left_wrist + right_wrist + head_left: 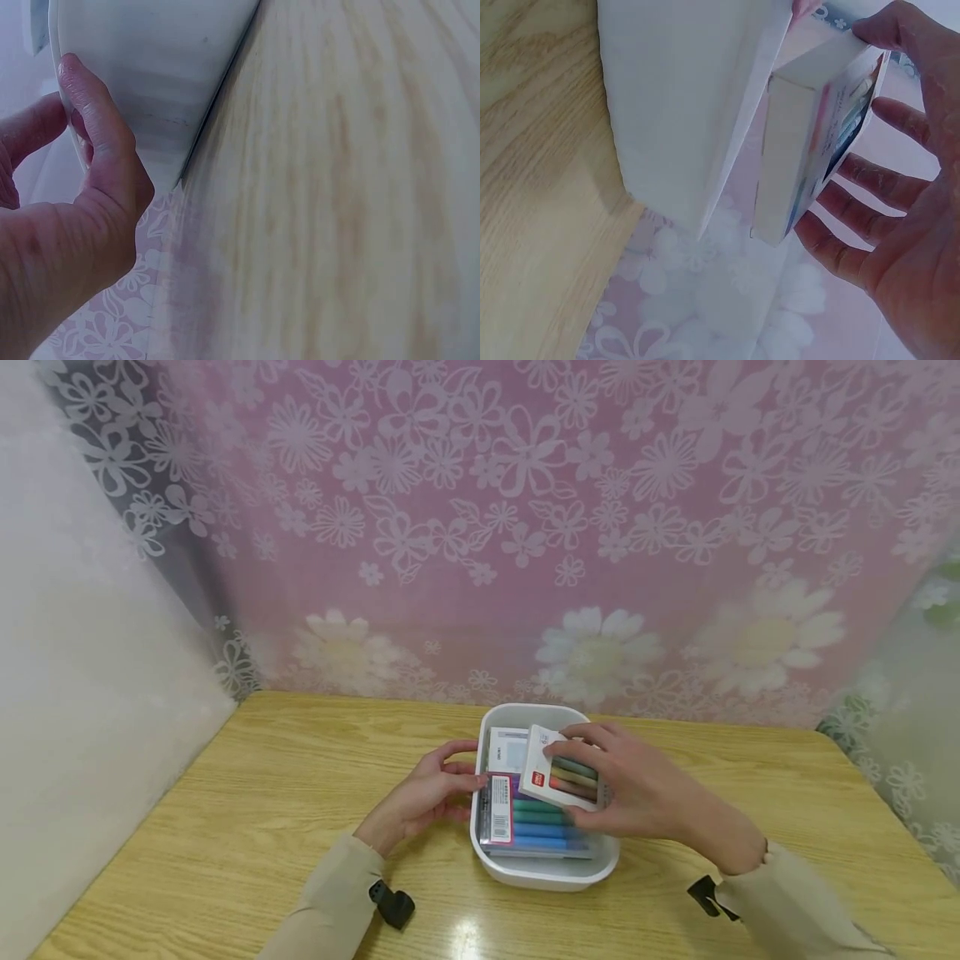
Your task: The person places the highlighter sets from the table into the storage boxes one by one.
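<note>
A white plastic bin (540,878) stands on the table, several items inside. My left hand (427,795) holds its left rim; in the left wrist view the thumb and index finger pinch the bin's edge (150,67). Over the bin's right side, my right hand (648,785) grips a small white box (538,768) with a red label and a window showing coloured sticks. This box (791,150) is tilted above the bin's rim in the right wrist view. Beneath it lies a clear pack of green, blue and purple pens (538,831); another white box (504,743) lies behind that.
The wooden table (300,827) extends to both sides of the bin. A pink flowered curtain (465,568) hangs along its back edge, and pale sheeting (97,635) hangs at the left.
</note>
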`<act>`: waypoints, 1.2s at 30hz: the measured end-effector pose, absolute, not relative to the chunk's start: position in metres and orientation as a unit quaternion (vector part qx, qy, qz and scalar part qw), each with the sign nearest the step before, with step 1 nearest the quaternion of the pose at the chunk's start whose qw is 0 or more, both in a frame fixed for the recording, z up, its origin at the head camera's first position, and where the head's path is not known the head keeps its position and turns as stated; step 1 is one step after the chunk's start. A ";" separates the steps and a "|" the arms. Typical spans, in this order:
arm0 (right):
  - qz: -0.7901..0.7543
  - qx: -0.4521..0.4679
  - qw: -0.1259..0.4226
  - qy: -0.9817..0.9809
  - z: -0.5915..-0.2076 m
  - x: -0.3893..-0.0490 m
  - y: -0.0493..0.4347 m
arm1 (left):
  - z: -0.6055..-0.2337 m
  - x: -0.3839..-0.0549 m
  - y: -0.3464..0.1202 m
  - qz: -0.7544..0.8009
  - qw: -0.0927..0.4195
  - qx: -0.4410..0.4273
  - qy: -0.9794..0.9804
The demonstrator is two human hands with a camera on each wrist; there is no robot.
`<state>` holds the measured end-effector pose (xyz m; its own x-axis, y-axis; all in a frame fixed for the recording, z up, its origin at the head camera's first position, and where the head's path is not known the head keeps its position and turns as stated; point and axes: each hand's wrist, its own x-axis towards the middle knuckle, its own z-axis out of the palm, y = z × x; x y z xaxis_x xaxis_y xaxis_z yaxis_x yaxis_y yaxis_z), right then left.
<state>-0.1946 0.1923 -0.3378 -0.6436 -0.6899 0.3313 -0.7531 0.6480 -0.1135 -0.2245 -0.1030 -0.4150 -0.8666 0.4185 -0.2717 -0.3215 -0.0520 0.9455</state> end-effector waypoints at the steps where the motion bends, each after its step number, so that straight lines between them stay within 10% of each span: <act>1: 0.123 0.403 0.127 -0.898 -0.339 -0.195 0.191 | -0.415 -0.225 -0.103 0.725 0.256 0.038 0.639; 36: 0.098 0.443 0.069 -0.888 -0.370 -0.195 0.170 | -0.412 -0.224 -0.103 0.718 0.257 0.035 0.646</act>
